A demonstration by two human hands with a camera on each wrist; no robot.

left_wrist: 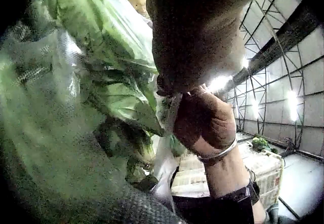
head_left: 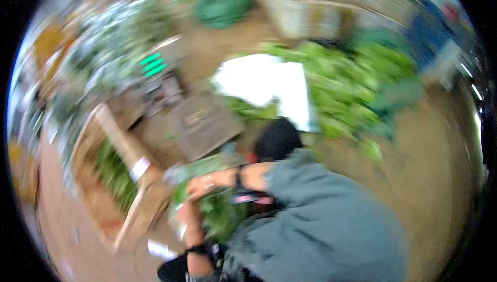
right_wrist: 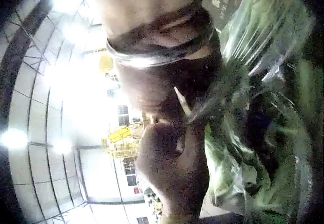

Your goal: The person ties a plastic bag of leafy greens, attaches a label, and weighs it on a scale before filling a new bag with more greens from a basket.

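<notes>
A clear plastic bag point(left_wrist: 109, 21) full of leafy green vegetables point(head_left: 220, 214) is in front of the person. My right hand point(head_left: 201, 184), with a silver bracelet at its wrist, and my left hand point(head_left: 190, 214) meet at the bag's edge. In the left wrist view the right hand point(left_wrist: 207, 120) has curled fingers gripping the gathered plastic, close against the left hand point(left_wrist: 195, 47). The right wrist view shows the left hand point(right_wrist: 174, 166) with bent fingers at the plastic, just below the right hand point(right_wrist: 157, 82). A small pale pointed end point(right_wrist: 181, 100) sticks out between them.
A scale with a grey platform point(head_left: 204, 124) and lit green display point(head_left: 154, 64) stands ahead. To the left lies an open brown sack point(head_left: 106, 220) holding greens. Loose leafy vegetables point(head_left: 341, 85) are heaped beyond, beside white sheets point(head_left: 248, 80). Bagged greens point(head_left: 124, 33) are piled at upper left.
</notes>
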